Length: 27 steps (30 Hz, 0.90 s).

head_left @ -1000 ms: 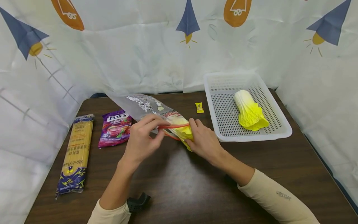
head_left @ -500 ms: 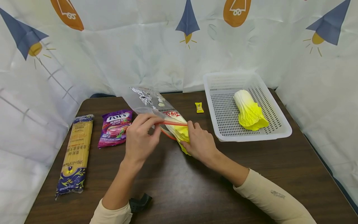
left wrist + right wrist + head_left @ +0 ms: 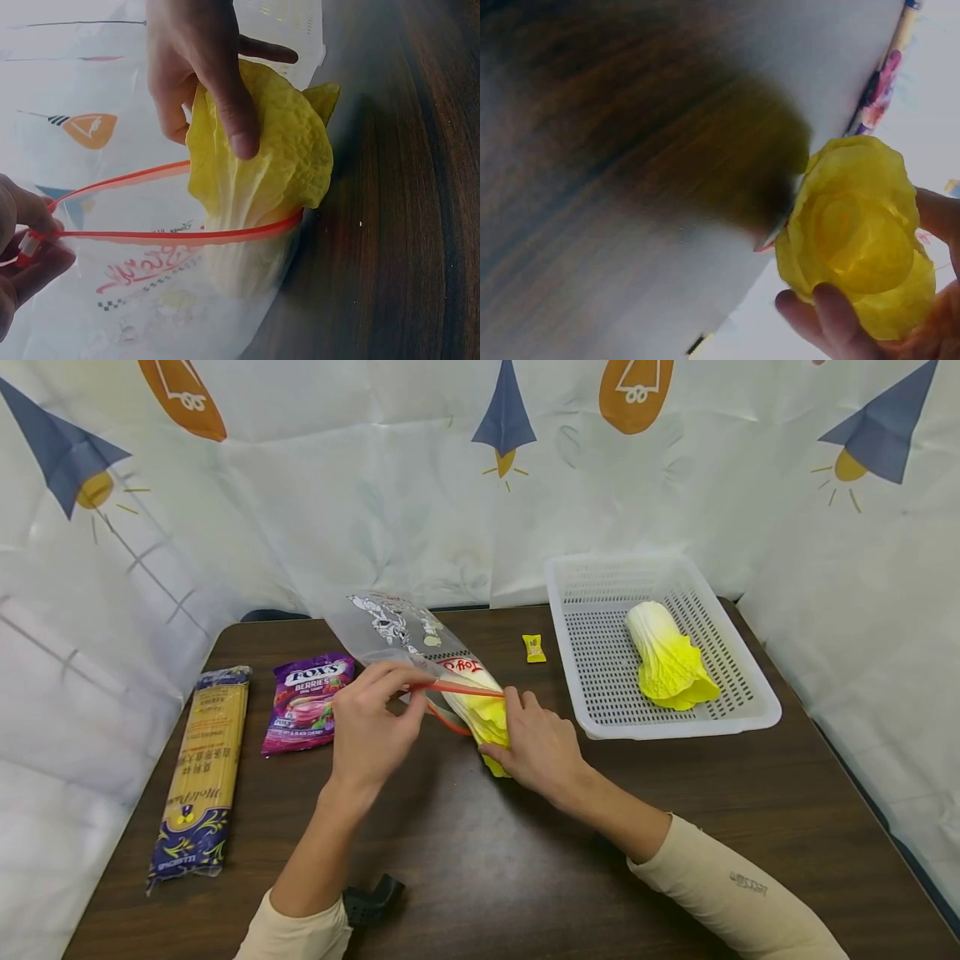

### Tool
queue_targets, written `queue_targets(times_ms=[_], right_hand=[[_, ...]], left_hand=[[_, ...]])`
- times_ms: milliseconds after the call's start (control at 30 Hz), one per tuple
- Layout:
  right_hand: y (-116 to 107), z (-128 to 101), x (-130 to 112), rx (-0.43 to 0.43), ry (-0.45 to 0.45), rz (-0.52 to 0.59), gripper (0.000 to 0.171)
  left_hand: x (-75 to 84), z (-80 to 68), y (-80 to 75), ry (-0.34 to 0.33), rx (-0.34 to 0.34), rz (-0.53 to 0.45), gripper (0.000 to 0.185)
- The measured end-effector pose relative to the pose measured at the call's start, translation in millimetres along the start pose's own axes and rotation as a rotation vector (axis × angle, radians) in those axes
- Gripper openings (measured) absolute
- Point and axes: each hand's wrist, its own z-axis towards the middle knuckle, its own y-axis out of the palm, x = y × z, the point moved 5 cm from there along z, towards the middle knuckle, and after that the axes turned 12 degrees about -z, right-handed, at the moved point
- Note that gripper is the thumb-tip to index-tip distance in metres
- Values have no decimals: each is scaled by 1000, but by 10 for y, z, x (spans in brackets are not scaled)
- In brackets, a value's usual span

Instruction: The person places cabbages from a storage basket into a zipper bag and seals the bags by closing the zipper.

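Observation:
A clear zip bag (image 3: 390, 622) with printed cartoons and a red zip edge slants across the back middle of the table. My left hand (image 3: 372, 727) pinches its red rim near the white-and-red slider (image 3: 28, 246), keeping the mouth spread. Partly inside the bag lies a yellow-and-white napa cabbage (image 3: 262, 142), its leafy end sticking out of the mouth. My right hand (image 3: 543, 747) grips that leafy end, thumb on one side and fingers on the other. In the right wrist view the ruffled leaf tips (image 3: 855, 232) face the camera.
A white perforated basket (image 3: 675, 727) holding another napa cabbage (image 3: 671, 656) stands at the back right. A small yellow wrapped candy (image 3: 534, 648) lies left of it. To the left are a purple candy bag (image 3: 307, 706) and a spaghetti pack (image 3: 202, 777). A curtain hangs behind.
The bag's far end has swung right and up, so it lies steeper. Both hands have shifted slightly left, and the cabbage's leafy end has come a little nearer the person.

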Motion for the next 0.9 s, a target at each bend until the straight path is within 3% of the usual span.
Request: queue_targets(times_ms=[200, 433, 667, 900], right_hand=[[-67, -80, 22, -11, -27, 18, 79], [-245, -128, 132, -71, -60, 147, 71], [-517, -144, 320, 10, -90, 247, 57], [-757, -89, 573, 34, -35, 274, 50]], left_hand=[[-45, 6, -12, -17, 16, -15, 19], [-52, 13, -38, -41, 16, -9, 18], [-67, 9, -53, -54, 14, -12, 18], [-83, 7, -52, -62, 6, -14, 18]])
